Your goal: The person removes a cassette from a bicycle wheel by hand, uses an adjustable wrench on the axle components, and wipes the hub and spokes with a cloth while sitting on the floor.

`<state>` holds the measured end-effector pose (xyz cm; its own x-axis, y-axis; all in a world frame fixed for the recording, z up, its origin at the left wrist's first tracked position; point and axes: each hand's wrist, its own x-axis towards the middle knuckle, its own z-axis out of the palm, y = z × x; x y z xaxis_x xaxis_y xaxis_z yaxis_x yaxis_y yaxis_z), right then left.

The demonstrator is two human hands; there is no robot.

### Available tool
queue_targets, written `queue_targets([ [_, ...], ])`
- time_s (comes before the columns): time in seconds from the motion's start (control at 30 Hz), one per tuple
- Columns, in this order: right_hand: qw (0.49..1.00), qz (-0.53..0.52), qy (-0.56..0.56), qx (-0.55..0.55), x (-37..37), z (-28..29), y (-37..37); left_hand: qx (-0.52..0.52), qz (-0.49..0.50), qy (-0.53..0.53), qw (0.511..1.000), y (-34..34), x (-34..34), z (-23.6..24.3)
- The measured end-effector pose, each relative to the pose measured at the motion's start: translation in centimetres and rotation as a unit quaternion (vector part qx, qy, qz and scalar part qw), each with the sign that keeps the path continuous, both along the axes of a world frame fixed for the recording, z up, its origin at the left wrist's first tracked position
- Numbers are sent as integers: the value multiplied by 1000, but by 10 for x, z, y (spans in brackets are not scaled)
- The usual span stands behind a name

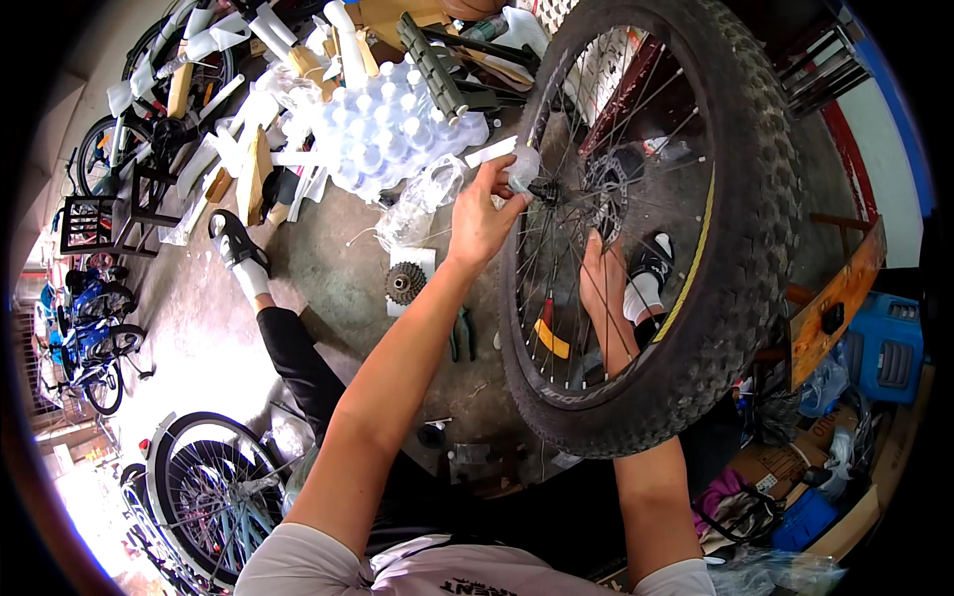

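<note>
A bicycle wheel [765,199] with a knobby black tyre stands upright in front of me, slightly tilted. At the near-side end of its hub [545,192], my left hand [484,221] pinches a piece of clear plastic [523,169]. Seen through the spokes, my right hand [604,283] reaches round to the far side and closes at the hub, just below the brake disc [610,189]; its fingertips are partly hidden. A yellow and red reflector-like piece [549,333] shows among the spokes. On the floor to the left lies a sprocket cassette [405,283] on white paper.
Green-handled pliers [462,335] lie by the cassette. Shrink-wrapped bottles [383,129] and packing scraps fill the back. Several bicycles [104,333] stand at left, with another wheel [214,487] near lower left. A blue case [884,348] and a wooden board [840,298] are at right.
</note>
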<state>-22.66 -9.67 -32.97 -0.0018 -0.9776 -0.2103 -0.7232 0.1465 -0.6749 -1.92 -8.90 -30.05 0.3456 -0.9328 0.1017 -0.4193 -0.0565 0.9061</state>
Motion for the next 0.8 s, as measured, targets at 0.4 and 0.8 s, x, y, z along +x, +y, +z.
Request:
queue_targets([
  [0.4,998,4,-34,-47,1,-7,1,-33,-65,-7,997,-6,13,-1],
  [0.8,997,-3,-41,-60,0,-9,1,18,37,24,999,-19,3,-9],
])
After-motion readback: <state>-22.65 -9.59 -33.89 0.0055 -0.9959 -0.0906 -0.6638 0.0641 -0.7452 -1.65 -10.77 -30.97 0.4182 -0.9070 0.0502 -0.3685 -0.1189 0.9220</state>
